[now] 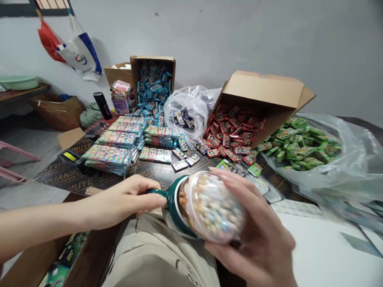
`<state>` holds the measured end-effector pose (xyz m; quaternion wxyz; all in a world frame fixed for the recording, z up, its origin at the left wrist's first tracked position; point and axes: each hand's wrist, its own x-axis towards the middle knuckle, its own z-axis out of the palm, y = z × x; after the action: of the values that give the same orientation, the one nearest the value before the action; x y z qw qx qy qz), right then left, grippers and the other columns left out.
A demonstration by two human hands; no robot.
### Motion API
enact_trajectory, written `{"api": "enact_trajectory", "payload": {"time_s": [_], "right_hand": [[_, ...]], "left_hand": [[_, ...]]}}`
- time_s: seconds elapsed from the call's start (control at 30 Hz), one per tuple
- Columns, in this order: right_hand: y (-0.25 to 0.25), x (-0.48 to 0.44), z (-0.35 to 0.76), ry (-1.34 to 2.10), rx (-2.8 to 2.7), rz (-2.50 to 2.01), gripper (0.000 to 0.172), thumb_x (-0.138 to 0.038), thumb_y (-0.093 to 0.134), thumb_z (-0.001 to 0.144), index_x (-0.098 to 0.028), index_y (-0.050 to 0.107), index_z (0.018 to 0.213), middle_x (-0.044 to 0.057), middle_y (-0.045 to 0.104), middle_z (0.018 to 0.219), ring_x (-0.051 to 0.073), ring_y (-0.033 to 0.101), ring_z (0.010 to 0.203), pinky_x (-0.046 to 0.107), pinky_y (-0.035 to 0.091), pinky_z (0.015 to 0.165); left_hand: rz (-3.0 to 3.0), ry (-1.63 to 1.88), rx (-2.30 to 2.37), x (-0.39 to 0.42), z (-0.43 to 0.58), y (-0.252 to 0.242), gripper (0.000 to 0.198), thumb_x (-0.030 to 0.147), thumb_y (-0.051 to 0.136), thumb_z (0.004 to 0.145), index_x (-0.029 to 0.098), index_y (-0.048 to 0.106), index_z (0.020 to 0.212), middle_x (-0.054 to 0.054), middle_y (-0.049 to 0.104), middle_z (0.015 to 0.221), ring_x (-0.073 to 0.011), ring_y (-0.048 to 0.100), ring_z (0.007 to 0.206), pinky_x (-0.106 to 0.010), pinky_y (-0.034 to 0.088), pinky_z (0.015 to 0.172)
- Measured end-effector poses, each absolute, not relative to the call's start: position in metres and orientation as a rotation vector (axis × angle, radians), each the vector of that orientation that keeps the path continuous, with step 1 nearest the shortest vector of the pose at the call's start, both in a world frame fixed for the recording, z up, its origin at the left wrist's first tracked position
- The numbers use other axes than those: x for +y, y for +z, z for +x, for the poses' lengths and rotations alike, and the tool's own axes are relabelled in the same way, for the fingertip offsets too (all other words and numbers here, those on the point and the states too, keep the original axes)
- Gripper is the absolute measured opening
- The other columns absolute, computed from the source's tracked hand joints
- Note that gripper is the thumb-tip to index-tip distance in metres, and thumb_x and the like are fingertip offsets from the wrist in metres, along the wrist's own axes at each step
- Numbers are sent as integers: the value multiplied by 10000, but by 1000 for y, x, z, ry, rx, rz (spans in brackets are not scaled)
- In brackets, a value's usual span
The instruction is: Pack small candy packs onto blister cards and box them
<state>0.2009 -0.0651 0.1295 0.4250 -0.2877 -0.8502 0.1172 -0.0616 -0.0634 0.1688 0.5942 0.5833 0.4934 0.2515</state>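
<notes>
Both hands grip our candy jar [214,207] over the lap: left hand [125,201] on its green lid [173,203], right hand [254,239] cupping the body. Beyond, the dark desk [149,171] carries stacked packets [116,149] and tipped cartons [263,99] against a grey wall [239,36].

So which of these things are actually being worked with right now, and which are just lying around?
In hand:
- clear jar of small sweets, held by the right hand
- its dark green lid, gripped by the left hand

Lying about:
- stacked colourful packs
- tipped box of red packets
- bag of green packets
- upright box of blue packets
- black cylinder
</notes>
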Motion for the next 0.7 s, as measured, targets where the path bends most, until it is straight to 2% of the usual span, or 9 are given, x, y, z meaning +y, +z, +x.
{"api": "enact_trajectory", "payload": {"time_s": [0.07, 0.2, 0.37, 0.43, 0.53, 0.63, 0.7], "right_hand": [[148, -30, 180, 326, -2180, -673, 642, -398, 665, 842, -284, 412, 1421, 108, 538, 1324, 278, 546, 1226, 429, 537, 950], [122, -15, 152, 221, -2255, -674, 601, -368, 695, 834, -212, 477, 1372, 124, 594, 1233, 249, 595, 1141, 365, 547, 919], [104, 4, 111, 140, -2237, -650, 635, -402, 636, 874, -174, 409, 1421, 162, 567, 1287, 275, 564, 1185, 419, 514, 964], [104, 20, 91, 162, -2278, -587, 601, -406, 634, 873, -183, 434, 1395, 158, 565, 1301, 277, 556, 1198, 429, 501, 980], [102, 42, 56, 213, -2303, -601, 604, -465, 649, 848, -184, 470, 1352, 148, 616, 1225, 282, 593, 1119, 448, 506, 947], [96, 55, 20, 200, -2270, -689, 711, -529, 628, 842, -171, 406, 1415, 175, 603, 1237, 316, 576, 1145, 500, 475, 966], [91, 63, 2, 201, -2256, -683, 817, -586, 564, 860, -179, 261, 1500, 202, 471, 1406, 357, 430, 1333, 557, 400, 1039]], "left_hand": [[1373, 579, 1182, -58, -69, 153, 389, 502, 604, 818, 166, 527, 638, 38, 373, 605, -97, 311, 578, -240, 261, 519], [1328, 622, 1208, -49, -89, 128, 380, 475, 589, 827, 170, 465, 639, 54, 338, 603, -89, 267, 578, -248, 222, 531], [1215, 759, 1272, -41, -115, 114, 405, 479, 600, 788, 185, 407, 589, 58, 336, 561, -89, 267, 549, -261, 220, 525], [1195, 802, 1314, -37, -128, 109, 415, 504, 613, 766, 186, 415, 586, 55, 346, 556, -89, 273, 543, -262, 218, 519], [1129, 883, 1384, -30, -149, 101, 442, 543, 641, 733, 186, 423, 589, 60, 336, 541, -82, 255, 520, -258, 192, 499], [1063, 994, 1434, -21, -170, 95, 450, 544, 674, 708, 179, 441, 585, 62, 348, 524, -73, 267, 499, -244, 194, 482], [1020, 1084, 1444, -14, -184, 96, 450, 521, 702, 696, 174, 446, 569, 57, 365, 519, -69, 290, 489, -229, 214, 470]]}}
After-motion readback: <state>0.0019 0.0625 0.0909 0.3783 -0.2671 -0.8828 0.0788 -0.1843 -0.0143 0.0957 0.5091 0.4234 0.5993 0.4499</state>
